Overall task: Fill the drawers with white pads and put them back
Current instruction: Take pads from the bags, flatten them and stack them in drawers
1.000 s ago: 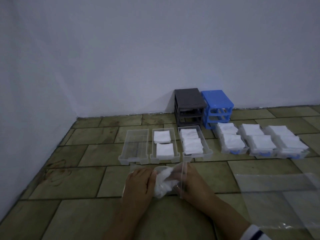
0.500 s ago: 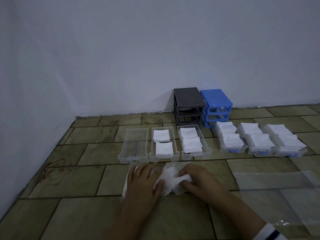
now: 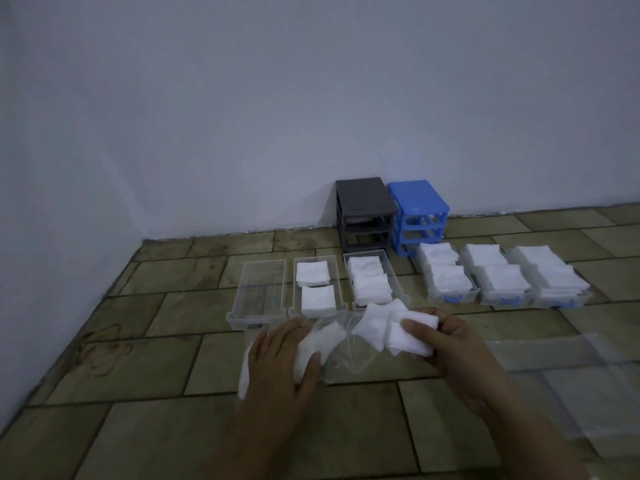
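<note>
- The right hand (image 3: 446,344) has its fingers and thumb curled round a small stack of white pads (image 3: 408,336), pinching them just clear of the mouth of a clear plastic bag (image 3: 341,348).
- The left hand (image 3: 280,358) lies on the left part of the bag, fingers spread and only lightly bent, pressing down on the pads inside it (image 3: 311,344); the thumb rests along the bag's near edge.
- Just beyond the hands stand three clear drawers in a row on the tiled floor (image 3: 138,348).
- The left drawer (image 3: 258,292) shows nothing inside.
- The middle drawer (image 3: 317,287) holds two pads, one far and one near.
- The right drawer (image 3: 372,282) holds two fuller stacks.
- Farther right, three drawers with blue handles (image 3: 502,277) sit side by side, each heaped with pads.
- Against the wall, a dark grey drawer frame (image 3: 363,211) and a blue drawer frame (image 3: 417,211) stand touching, their slots open.
- A second sheet of clear plastic (image 3: 571,375) lies flat on the floor near right.
</note>
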